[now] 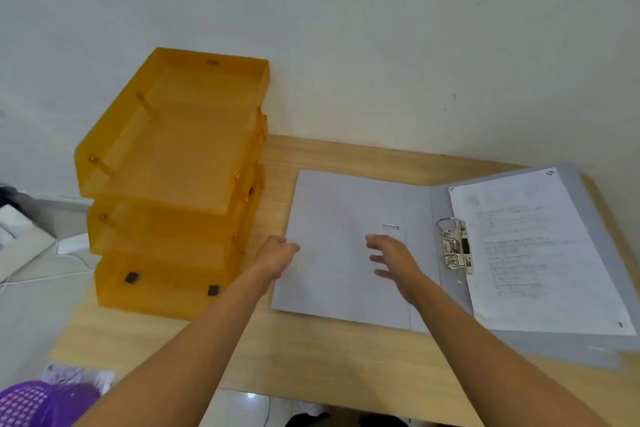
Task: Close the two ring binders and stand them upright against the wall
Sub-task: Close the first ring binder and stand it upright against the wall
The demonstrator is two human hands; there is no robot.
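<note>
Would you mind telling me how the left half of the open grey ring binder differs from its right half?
The binder's left cover is bare grey board with a small metal slot, while the binder's right cover carries a printed white sheet. The metal ring mechanism sits by the right cover, not the left. The left hand and right hand are at the left cover only. Both lie flat on the wooden desk.

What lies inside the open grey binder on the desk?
On the right half of the binder lies a sheet of paper with faint writing, beside the metal ring clip. The left cover is bare. More sheets underneath cannot be seen.
</note>
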